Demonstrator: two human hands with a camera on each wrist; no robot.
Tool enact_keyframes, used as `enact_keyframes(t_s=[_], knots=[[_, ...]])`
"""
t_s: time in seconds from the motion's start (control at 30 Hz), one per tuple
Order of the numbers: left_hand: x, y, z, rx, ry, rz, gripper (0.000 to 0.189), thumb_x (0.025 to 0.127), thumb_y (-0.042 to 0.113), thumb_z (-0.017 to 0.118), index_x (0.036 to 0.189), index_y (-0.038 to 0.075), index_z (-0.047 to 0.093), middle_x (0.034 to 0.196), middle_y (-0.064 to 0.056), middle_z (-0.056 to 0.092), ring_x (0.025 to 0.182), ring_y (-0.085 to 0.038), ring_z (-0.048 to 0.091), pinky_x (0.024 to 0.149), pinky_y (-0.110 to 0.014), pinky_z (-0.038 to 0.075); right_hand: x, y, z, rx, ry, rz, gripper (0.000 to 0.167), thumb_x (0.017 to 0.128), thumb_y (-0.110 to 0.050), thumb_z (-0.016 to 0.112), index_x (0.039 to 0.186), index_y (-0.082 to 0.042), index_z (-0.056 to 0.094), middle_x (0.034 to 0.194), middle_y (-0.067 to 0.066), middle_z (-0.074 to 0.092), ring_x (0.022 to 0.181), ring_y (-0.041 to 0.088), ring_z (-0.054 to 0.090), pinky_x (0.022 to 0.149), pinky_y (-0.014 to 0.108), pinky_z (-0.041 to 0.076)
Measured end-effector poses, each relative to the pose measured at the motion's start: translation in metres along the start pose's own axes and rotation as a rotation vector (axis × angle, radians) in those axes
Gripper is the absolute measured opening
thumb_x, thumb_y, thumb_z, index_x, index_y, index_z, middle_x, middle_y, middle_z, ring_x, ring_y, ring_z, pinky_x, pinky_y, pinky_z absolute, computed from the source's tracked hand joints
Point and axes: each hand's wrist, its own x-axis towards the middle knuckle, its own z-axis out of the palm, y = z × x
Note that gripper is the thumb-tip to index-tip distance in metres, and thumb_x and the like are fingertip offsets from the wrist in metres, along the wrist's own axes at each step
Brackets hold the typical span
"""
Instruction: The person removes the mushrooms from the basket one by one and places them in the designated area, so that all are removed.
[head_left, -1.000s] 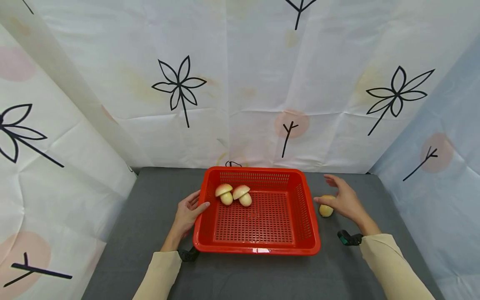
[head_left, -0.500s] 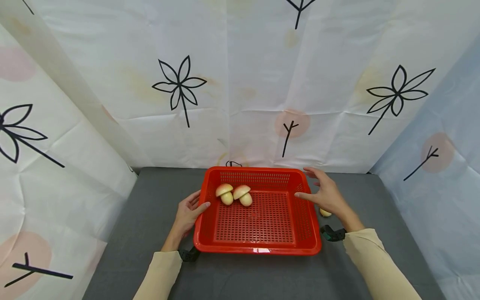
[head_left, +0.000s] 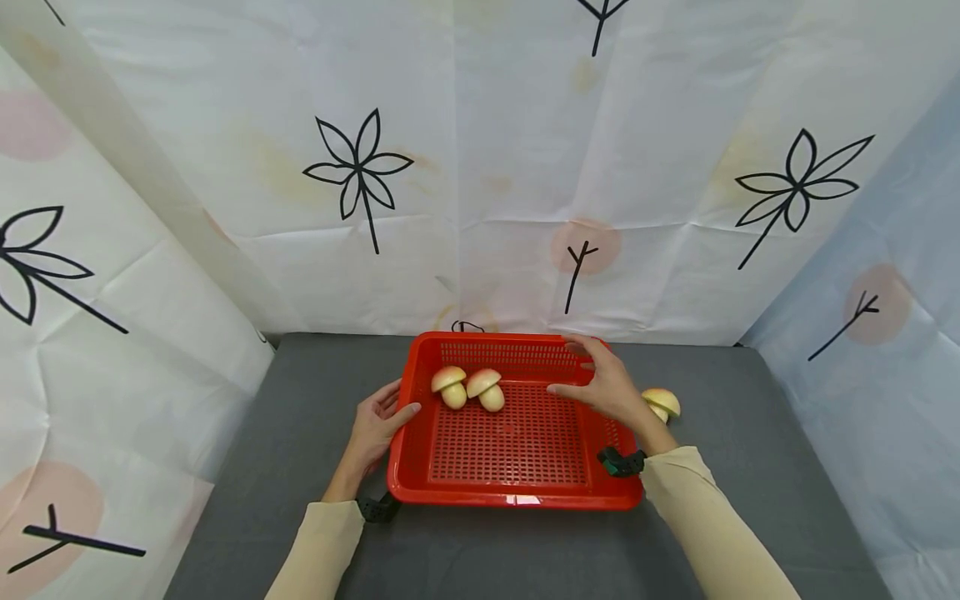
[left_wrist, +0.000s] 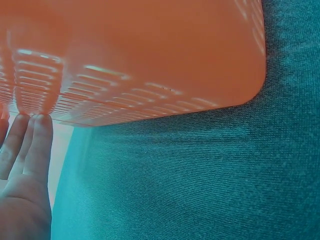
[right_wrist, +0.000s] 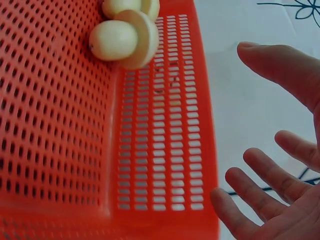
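Observation:
A red plastic basket (head_left: 510, 492) with slotted walls sits on the grey table. My left hand (head_left: 377, 427) grips its left edge, thumb over the rim; the left wrist view shows the fingers (left_wrist: 39, 145) against the outer wall. Two toy mushrooms (head_left: 450, 388) lie side by side in the basket's far left part. My right hand (head_left: 609, 390) hovers over the right side of the basket, thumb and fingers spread, holding nothing. To the right, outside the basket, another mushroom (head_left: 662, 400) lies on the table, partly hidden by the right wrist.
Behind the table (head_left: 757, 467) hangs a white cloth (head_left: 510, 167) with printed leaves and twigs, and it closes off both sides too. Each wrist bears a black camera mount (head_left: 621, 461).
My right hand has moved left from over the outside mushroom to above the basket, uncovering most of that mushroom. The left hand, the basket and the two mushrooms in it have stayed put.

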Motion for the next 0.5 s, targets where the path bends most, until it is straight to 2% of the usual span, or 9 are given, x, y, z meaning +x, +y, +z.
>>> enact_keyframes(t_s=[0.3,0.5], knots=[[-0.001,0.000,0.001,0.011,0.002,0.005,0.061,0.097,0.007,0.070,0.151,0.001,0.043,0.146,-0.025,0.050,0.127,-0.046,0.055,0.089,-0.042,0.059,0.019,-0.003,0.027,0.077,-0.046,-0.007,0.084,0.080,-0.021,0.090,0.149,-0.007,0.045,0.146,0.021,0.050,0.133,0.038,0.048,0.108,0.055,0.044],[-0.001,0.000,0.001,0.010,0.006,0.004,0.060,0.097,0.007,0.070,0.151,0.001,0.043,0.146,-0.024,0.050,0.127,-0.045,0.055,0.089,-0.041,0.059,0.030,-0.005,0.047,0.109,-0.094,0.023,0.081,0.080,-0.020,0.090,0.148,-0.009,0.047,0.145,0.017,0.052,0.134,0.035,0.049,0.110,0.053,0.043]])
